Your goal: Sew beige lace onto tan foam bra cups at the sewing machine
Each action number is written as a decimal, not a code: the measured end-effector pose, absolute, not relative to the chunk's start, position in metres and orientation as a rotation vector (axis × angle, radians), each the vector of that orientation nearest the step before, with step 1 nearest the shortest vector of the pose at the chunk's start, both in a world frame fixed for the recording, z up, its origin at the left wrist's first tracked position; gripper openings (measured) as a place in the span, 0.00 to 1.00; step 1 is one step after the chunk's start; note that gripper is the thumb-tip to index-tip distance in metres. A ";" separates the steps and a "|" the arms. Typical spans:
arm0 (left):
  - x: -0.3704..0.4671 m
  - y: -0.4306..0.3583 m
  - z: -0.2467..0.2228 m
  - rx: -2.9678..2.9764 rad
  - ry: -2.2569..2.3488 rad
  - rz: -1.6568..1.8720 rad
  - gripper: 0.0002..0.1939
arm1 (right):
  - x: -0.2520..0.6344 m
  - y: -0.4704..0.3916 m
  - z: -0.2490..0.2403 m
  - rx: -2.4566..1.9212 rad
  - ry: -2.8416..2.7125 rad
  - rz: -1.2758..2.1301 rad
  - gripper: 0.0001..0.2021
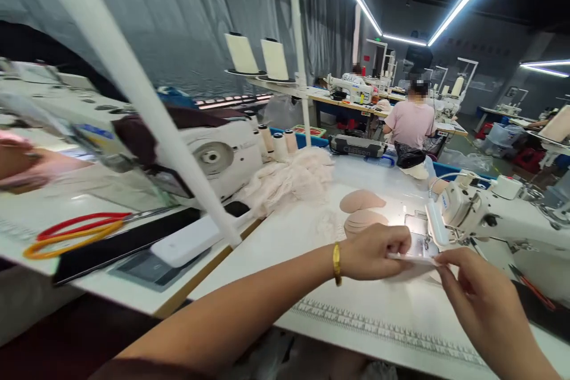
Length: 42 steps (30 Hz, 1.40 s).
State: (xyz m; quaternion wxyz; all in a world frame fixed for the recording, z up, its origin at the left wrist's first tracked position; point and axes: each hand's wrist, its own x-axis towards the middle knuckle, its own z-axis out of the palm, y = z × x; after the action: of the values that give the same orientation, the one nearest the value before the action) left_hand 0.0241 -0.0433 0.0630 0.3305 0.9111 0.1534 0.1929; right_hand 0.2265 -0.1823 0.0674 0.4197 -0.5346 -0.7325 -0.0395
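Cloth, lower right of frame, just in front of sewing machine. Left hand: grip closed on its left end, fingers curled. Right hand: grip pinched on right end, thumb to index. Pink pieces lie on counter, beyond left hand.

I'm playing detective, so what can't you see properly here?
All in the head view:
Pale piece: ends hidden by left hand and right hand.
Neighbour's arm: blurred, cut off by left edge.
Right sewing machine: cut off by right edge.
Blue label: too blurred to read.
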 end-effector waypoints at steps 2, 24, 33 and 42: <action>0.019 -0.038 0.059 2.737 0.419 0.746 0.07 | 0.219 -0.175 0.055 -1.252 -1.813 -0.228 0.10; 0.064 -0.029 -0.016 3.111 0.255 0.511 0.10 | 0.295 -0.139 -0.025 -1.307 -2.395 -0.069 0.18; 0.068 -0.033 -0.022 3.083 0.216 0.590 0.09 | 0.294 -0.141 -0.021 -1.235 -2.386 0.077 0.17; 0.071 -0.028 -0.030 2.981 0.169 0.593 0.09 | 0.295 -0.140 -0.019 -1.272 -2.382 0.128 0.19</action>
State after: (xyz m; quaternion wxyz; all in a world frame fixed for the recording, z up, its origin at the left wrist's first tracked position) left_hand 0.0707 -0.0277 -0.0298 0.0488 0.9781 0.0556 0.1946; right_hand 0.2948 -0.1404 -0.0185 0.2172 -0.4593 -0.8601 0.0460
